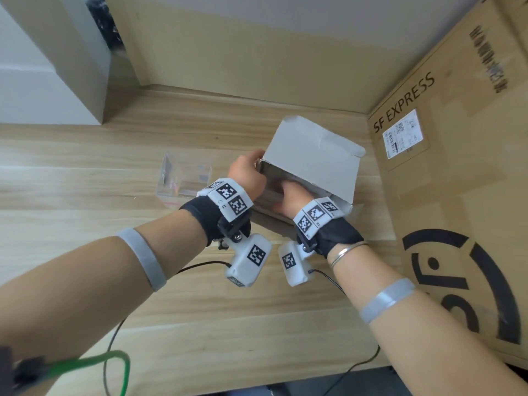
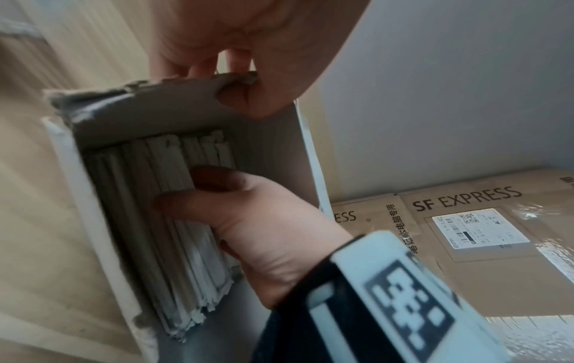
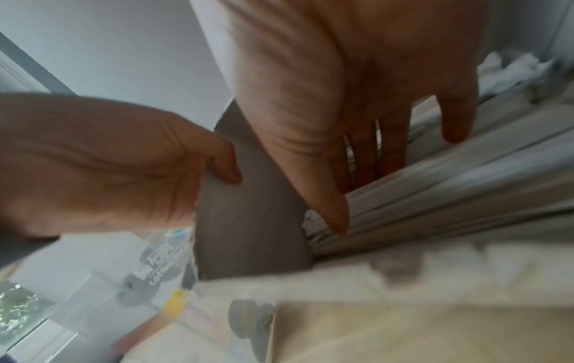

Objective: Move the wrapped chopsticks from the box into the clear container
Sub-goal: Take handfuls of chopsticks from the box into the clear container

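I see the white paperboard box [image 1: 311, 155] lying tilted on the pale wood-grain surface [image 1: 85, 172], its open mouth facing me and one flap raised. My left hand [image 1: 248, 172] grips the box's left edge: in the left wrist view the thumb and fingers pinch the torn grey flap [image 2: 161, 98]. My right hand [image 1: 290, 195] reaches into the opening. In the left wrist view its fingers curl around a bunch of the paper-wrapped chopsticks [image 2: 149, 208], which are stacked lengthwise inside the box; in the right wrist view the fingers [image 3: 366, 157] dig down between the wrappers while the thumb lies on top. I read this as a grasp on the bundle, though both wrist views are blurred. The chopsticks are all inside the box. The clear rectangular plastic container [image 1: 185, 175] stands on the surface just to the left of the box, beyond my left wrist. A large brown cardboard carton printed "SF EXPRESS" [image 1: 457, 167] stands at the right, near the box.
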Demonstrator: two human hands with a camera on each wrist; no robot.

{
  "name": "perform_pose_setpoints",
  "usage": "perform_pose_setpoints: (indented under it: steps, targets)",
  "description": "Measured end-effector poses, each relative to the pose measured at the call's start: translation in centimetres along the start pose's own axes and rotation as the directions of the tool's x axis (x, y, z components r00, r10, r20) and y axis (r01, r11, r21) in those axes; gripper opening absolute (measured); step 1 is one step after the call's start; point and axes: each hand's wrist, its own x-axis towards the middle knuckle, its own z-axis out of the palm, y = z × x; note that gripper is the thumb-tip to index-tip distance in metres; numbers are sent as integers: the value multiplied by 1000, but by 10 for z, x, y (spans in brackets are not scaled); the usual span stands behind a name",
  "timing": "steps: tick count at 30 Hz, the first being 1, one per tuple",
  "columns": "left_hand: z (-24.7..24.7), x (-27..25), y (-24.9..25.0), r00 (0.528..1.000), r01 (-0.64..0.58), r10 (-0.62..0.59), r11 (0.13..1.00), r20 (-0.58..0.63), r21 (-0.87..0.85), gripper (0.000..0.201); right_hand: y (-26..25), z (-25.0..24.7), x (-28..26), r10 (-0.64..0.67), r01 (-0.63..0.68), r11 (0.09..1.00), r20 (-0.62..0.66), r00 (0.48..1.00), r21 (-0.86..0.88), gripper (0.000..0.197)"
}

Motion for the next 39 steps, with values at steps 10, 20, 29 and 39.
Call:
perform_pose_setpoints:
  steps: [10,20,29,39]
  targets:
    - [1,-3,-3,998,-66,66,998,-10,-11,58,-8,2,2,28,-28,976,-7,1000,-217,25]
    - [-3,1,-4,999,-27,27,1000,28,9,59,-12,8,2,73,-60,982,65,995,-180,28]
    - [-6,5,-12,992,70,-76,996,103,63,45,-10,7,1,1,21,986,130,991,-166,31]
    - [-11,14,-12,978,114,-153,962,143,248,53,-3,-24,-7,-106,130,942,-94,990,310,15]
